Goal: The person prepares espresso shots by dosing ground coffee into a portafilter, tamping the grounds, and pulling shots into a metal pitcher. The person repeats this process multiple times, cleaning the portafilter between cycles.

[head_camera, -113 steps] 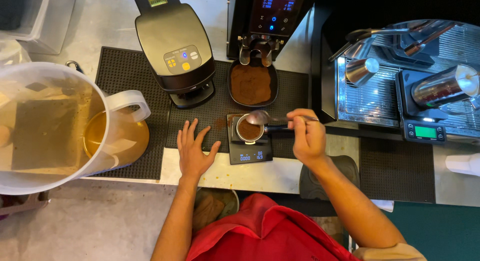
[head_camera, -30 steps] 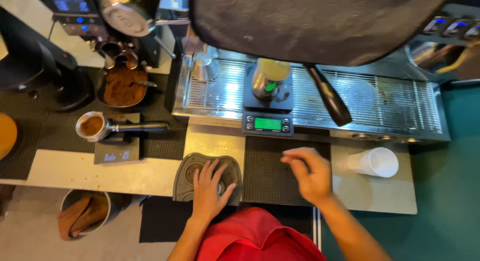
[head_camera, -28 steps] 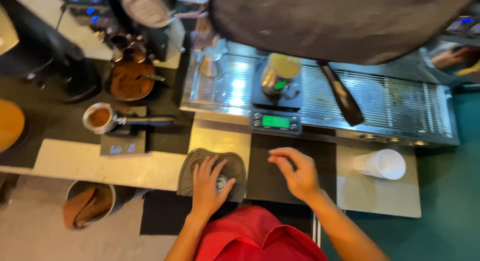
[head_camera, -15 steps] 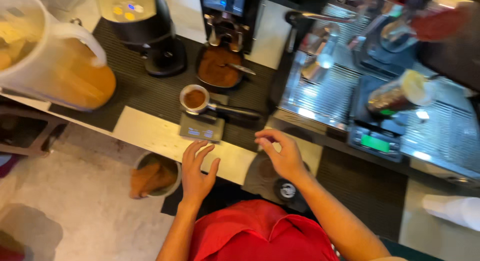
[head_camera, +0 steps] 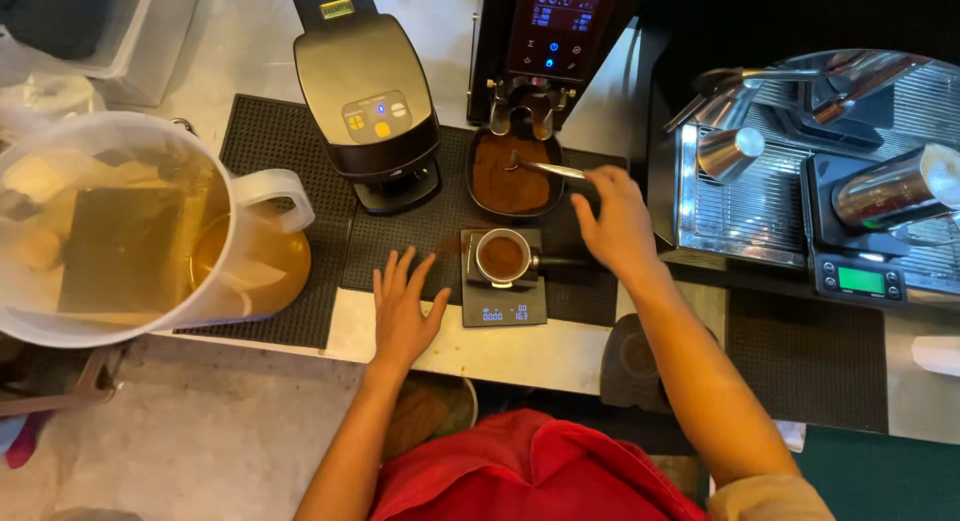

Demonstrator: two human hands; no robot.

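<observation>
My right hand (head_camera: 618, 221) holds a metal spoon (head_camera: 545, 168) whose tip dips into a dark tray of ground coffee (head_camera: 508, 178) under the grinder (head_camera: 548, 43). Just below the tray, a portafilter basket with coffee grounds (head_camera: 501, 257) rests on a small black scale (head_camera: 503, 299). My left hand (head_camera: 403, 306) lies flat on the black rubber mat (head_camera: 300, 171) and counter edge, fingers spread, left of the scale and holding nothing.
A second grinder (head_camera: 372, 111) stands at centre left. A large clear pitcher of amber liquid (head_camera: 130, 231) fills the left. The espresso machine drip tray (head_camera: 800, 201) with metal jugs and another scale (head_camera: 862, 279) is at the right. A tamping mat (head_camera: 632, 366) lies by the counter edge.
The view swung from the espresso machine back to the grinders. My right hand left the counter, reached up and took the spoon in the grounds tray. My left hand moved beside the scale.
</observation>
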